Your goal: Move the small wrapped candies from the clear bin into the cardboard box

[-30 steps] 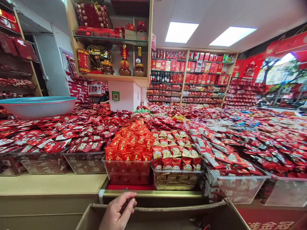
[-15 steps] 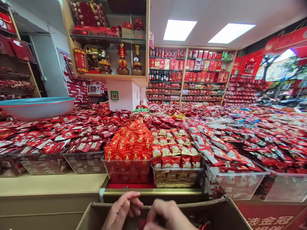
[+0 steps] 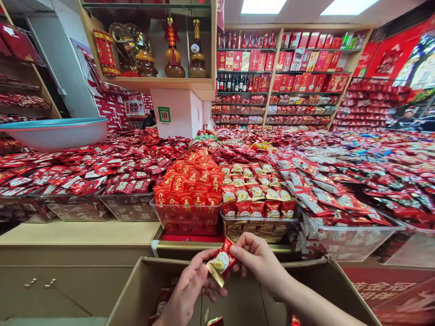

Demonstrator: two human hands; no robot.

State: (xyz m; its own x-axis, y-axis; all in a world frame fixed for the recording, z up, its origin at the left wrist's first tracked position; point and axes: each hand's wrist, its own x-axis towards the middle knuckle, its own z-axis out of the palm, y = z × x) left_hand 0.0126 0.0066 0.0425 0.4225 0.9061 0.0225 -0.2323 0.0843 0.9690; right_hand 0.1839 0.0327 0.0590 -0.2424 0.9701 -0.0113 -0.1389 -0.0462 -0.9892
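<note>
A red and gold candy packet [image 3: 221, 262] with a white oval picture is held above an open cardboard box [image 3: 131, 290]. My right hand [image 3: 258, 258] pinches its upper right side between thumb and fingers. On its lower left, my left hand [image 3: 195, 283] has thumb and fingers around the packet's edge. A few red packets [image 3: 215, 321] lie inside the box beneath my hands. Beyond the box stands a clear bin of similar durian packets [image 3: 256, 192], beside a bin of orange-red packets [image 3: 190, 192].
More clear bins heaped with red packets [image 3: 336, 190] line the counter [image 3: 74, 233]. A blue-rimmed white basin [image 3: 57, 133] rests on the packets at left. A display cabinet [image 3: 146, 81] overhangs the heap, with stocked shelves [image 3: 272, 77] behind.
My hands have risen out of the box, bringing the candy packet clearly into view between them. The view has tilted down, showing more of the box's inside.
</note>
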